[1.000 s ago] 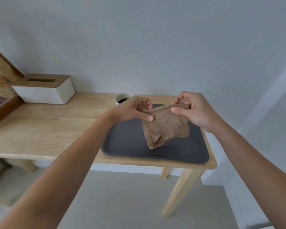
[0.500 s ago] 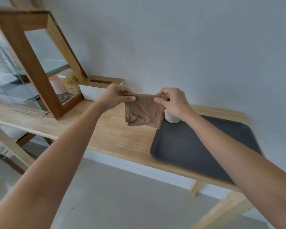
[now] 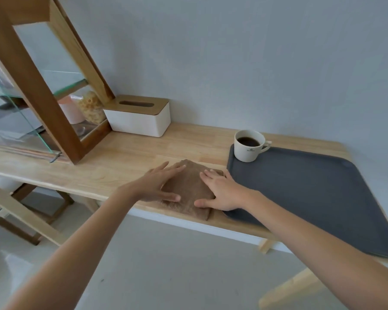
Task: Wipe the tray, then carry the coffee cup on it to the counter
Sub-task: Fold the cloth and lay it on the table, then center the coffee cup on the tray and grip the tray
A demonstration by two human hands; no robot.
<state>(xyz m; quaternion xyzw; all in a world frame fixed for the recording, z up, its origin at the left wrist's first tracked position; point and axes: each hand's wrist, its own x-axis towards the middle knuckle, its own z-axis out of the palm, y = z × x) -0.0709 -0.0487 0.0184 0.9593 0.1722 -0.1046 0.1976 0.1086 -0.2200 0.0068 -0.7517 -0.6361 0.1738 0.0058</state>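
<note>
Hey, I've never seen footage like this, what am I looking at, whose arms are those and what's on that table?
No machine here: a person wears a camera on the head, looking down at their own two arms. The left hand and right hand lie flat, fingers spread, on a folded brown cloth on the wooden table. Neither has a grip on anything. Right of the cloth sits a dark grey tray with a white cup of coffee at its far corner. Further back stand a white tissue box and a glass-fronted wooden cabinet.
</note>
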